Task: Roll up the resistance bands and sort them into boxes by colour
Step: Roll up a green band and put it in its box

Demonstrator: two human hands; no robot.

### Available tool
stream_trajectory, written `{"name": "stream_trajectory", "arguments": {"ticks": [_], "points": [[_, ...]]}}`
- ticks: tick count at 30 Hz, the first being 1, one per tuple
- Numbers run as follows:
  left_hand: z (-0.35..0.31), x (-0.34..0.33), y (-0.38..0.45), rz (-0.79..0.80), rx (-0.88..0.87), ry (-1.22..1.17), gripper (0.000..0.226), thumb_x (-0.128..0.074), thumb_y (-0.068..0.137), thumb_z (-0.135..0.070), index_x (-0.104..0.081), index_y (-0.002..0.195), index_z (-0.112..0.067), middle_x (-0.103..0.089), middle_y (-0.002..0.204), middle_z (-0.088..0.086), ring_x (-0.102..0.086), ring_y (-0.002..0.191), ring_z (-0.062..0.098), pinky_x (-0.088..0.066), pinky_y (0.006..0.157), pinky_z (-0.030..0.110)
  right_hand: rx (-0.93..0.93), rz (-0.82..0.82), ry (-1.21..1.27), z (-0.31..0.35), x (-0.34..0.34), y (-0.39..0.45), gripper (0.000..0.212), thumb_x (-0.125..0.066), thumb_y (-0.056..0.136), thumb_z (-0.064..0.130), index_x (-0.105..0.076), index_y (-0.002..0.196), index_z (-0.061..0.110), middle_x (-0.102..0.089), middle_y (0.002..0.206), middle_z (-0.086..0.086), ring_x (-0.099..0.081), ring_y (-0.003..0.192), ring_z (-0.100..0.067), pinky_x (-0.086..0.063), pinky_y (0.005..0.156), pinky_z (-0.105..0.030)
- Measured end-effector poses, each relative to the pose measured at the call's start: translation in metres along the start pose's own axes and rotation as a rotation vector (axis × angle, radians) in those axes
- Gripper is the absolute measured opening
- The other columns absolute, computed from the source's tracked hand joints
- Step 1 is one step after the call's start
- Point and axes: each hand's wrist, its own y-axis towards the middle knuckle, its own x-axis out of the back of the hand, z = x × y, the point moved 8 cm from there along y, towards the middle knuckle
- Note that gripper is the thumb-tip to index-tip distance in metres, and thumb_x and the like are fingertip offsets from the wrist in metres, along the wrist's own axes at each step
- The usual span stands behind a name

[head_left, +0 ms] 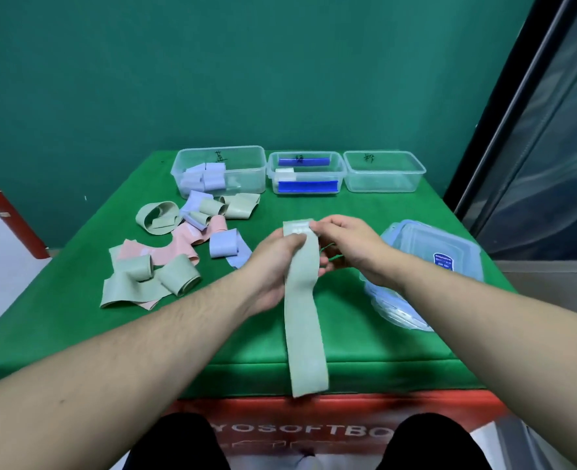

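I hold a long pale-green resistance band (305, 334) above the table's middle; its lower end hangs over the front edge. My left hand (273, 262) grips the band near its top. My right hand (348, 245) pinches the top end. A heap of loose green, pink and lilac bands (178, 245) lies at the left. At the back stand three clear boxes: the left box (256, 154) holds rolled lilac bands, the middle box (339, 164) holds a pale roll, the right box (419, 171) is empty.
A stack of clear lids with blue rims (429, 245) lies under my right wrist at the table's right. The green cloth (365, 334) covers the table. A red fire extinguisher (5, 215) leans at the far left. My knees show below the front edge.
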Motion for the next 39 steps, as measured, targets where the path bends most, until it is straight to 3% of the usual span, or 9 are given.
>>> {"name": "stream_trajectory", "arguments": {"ticks": [4,13,18,21,24,29,32,35,39], "points": [[0.007,0.018,0.038,-0.178,-0.029,0.294,0.019,-0.059,0.092,-0.015,-0.057,0.111,-0.015,-0.073,0.089,0.008,-0.067,0.071,0.020,-0.054,0.065,0.030,-0.042,-0.074,-0.074,-0.019,0.014,0.022,0.015,-0.057,0.099,0.028,-0.057,0.089,0.016,-0.065,0.069,-0.006,-0.064,0.058,-0.017,-0.050,0.049,-0.027],[0.004,0.039,0.120,-0.316,-0.045,0.400,0.021,-0.063,0.091,-0.012,-0.060,0.112,-0.014,-0.070,0.090,0.002,-0.064,0.064,0.011,-0.047,0.045,0.018,-0.048,-0.228,-0.118,-0.037,0.032,0.103,0.010,-0.062,0.096,0.019,-0.067,0.094,0.011,-0.064,0.073,-0.008,-0.053,0.044,-0.012,-0.050,0.042,-0.026],[0.003,0.055,0.143,-0.325,-0.085,0.396,0.040,-0.054,0.090,-0.001,-0.055,0.128,-0.011,-0.067,0.101,-0.002,-0.065,0.077,0.014,-0.059,0.079,0.033,-0.122,-0.234,-0.054,-0.046,0.033,0.129,0.017,-0.064,0.094,0.017,-0.065,0.110,0.014,-0.064,0.089,-0.003,-0.059,0.060,-0.018,-0.057,0.049,-0.030],[0.002,0.067,0.141,-0.371,-0.158,0.510,0.059,-0.059,0.088,-0.008,-0.044,0.145,-0.020,-0.058,0.133,-0.002,-0.065,0.102,0.016,-0.053,0.089,0.028,-0.141,-0.215,-0.092,-0.056,0.030,0.126,0.014,-0.061,0.096,0.016,-0.063,0.110,0.016,-0.063,0.092,-0.003,-0.059,0.063,-0.018,-0.057,0.053,-0.029],[-0.003,0.070,0.131,-0.409,-0.238,0.586,0.049,-0.059,0.088,-0.009,-0.056,0.134,-0.024,-0.043,0.149,0.002,-0.052,0.125,0.018,-0.043,0.104,0.028,-0.091,-0.150,-0.146,-0.060,0.022,0.114,0.009,-0.056,0.098,0.011,-0.064,0.100,0.014,-0.064,0.087,-0.010,-0.057,0.056,-0.016,-0.054,0.052,-0.025],[0.008,0.062,0.098,-0.369,-0.252,0.593,0.029,-0.058,0.087,-0.008,-0.062,0.103,-0.032,-0.057,0.123,0.005,-0.059,0.084,0.014,-0.045,0.064,0.017,-0.002,-0.109,-0.273,-0.060,0.014,0.084,0.011,-0.058,0.096,0.009,-0.066,0.093,0.016,-0.065,0.077,-0.004,-0.056,0.056,-0.013,-0.052,0.051,-0.023],[0.022,0.048,0.072,-0.315,-0.268,0.666,0.026,-0.060,0.084,-0.009,-0.060,0.086,-0.035,-0.058,0.108,-0.001,-0.055,0.080,0.010,-0.042,0.070,0.023,0.049,-0.131,-0.439,-0.061,0.015,0.067,0.015,-0.061,0.093,0.015,-0.066,0.087,0.028,-0.066,0.078,0.009,-0.057,0.064,-0.005,-0.048,0.065,-0.022],[0.034,0.030,0.045,-0.225,-0.358,0.823,0.025,-0.065,0.082,-0.009,-0.057,0.082,-0.032,-0.049,0.092,-0.007,-0.048,0.069,-0.001,-0.036,0.067,0.015,0.054,-0.168,-0.541,-0.062,0.016,0.048,0.017,-0.056,0.091,0.013,-0.066,0.093,0.027,-0.070,0.091,0.008,-0.063,0.082,-0.008,-0.049,0.078,-0.023],[0.053,0.014,0.014,0.018,-0.454,1.013,0.030,-0.079,0.075,-0.022,-0.054,0.087,-0.034,-0.048,0.095,-0.013,-0.049,0.080,-0.010,-0.037,0.076,0.009,0.007,-0.174,-0.495,-0.070,0.016,0.026,0.023,-0.051,0.090,0.008,-0.064,0.086,0.027,-0.071,0.089,0.000,-0.060,0.075,-0.015,-0.052,0.074,-0.028]]}}
